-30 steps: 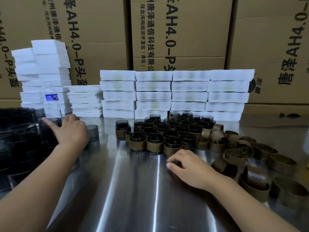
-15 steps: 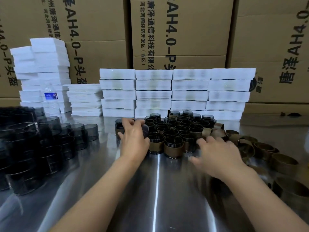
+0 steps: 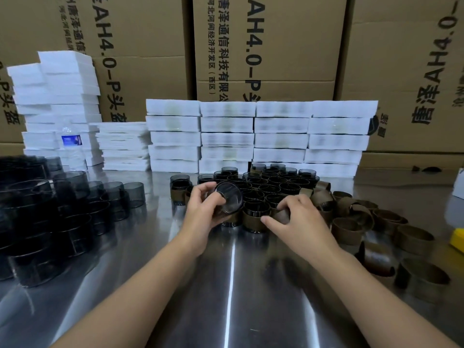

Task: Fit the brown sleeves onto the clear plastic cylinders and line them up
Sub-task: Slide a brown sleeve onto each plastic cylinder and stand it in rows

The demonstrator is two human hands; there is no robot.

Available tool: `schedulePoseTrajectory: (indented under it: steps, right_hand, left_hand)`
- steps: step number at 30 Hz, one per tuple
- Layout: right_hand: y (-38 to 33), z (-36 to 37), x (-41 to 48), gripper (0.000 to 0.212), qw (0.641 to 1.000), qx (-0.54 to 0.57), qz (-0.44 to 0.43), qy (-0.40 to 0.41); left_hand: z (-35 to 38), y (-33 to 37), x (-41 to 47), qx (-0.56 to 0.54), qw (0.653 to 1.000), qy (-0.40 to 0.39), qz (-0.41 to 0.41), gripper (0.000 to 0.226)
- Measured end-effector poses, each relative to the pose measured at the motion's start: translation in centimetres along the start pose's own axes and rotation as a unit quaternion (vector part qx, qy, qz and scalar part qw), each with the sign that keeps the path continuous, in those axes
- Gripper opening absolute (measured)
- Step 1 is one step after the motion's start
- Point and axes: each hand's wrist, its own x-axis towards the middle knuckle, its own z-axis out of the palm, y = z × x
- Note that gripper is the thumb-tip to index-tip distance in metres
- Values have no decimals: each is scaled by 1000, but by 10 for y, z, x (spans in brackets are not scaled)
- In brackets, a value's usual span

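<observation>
My left hand (image 3: 204,209) grips a clear smoky plastic cylinder (image 3: 229,200), tilted so that its round end faces me, just in front of the sleeved group. My right hand (image 3: 298,219) pinches a brown sleeve (image 3: 281,215) close beside it, at the front of the group. Several cylinders wearing brown sleeves (image 3: 256,217) stand packed in rows at the table's middle. Bare cylinders (image 3: 75,212) are heaped at the left. Loose brown sleeves (image 3: 349,228) lie scattered at the right.
The work surface is a shiny steel table (image 3: 231,292). White foam pads (image 3: 253,136) are stacked behind the cylinders, with a water bottle (image 3: 71,146) at the left. Cardboard boxes (image 3: 266,46) form the back wall. A yellow object (image 3: 458,239) sits at the right edge.
My left hand came from the bare cylinders at the left to the middle and now holds one, tilted. My right hand moved to the loose sleeves and took hold of one.
</observation>
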Motion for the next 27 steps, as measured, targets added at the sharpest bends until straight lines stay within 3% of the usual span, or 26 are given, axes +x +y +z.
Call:
schedulePoseTrajectory:
  steps: [2, 4, 8, 13, 16, 27]
  right_hand:
    - [-2, 2, -1, 26, 998, 30, -22, 41]
    - [-3, 4, -1, 32, 996, 42, -45, 63]
    - [-1, 7, 0, 35, 993, 59, -49, 93]
    - [2, 3, 2, 29, 989, 97, -26, 107]
    - [3, 3, 2, 32, 990, 68, -28, 122]
    - [7, 4, 4, 43, 990, 31, 16, 137]
  left_hand:
    - [1, -4, -1, -71, 996, -14, -61, 27]
    - [-1, -7, -3, -115, 987, -23, -106, 18]
    - [-2, -4, -6, -150, 970, -81, -172, 27]
    - [-1, -4, -11, -95, 916, -253, -297, 57]
    - [-1, -4, -12, -16, 876, -320, -360, 52]
    - [-5, -6, -7, -21, 859, -354, -370, 42]
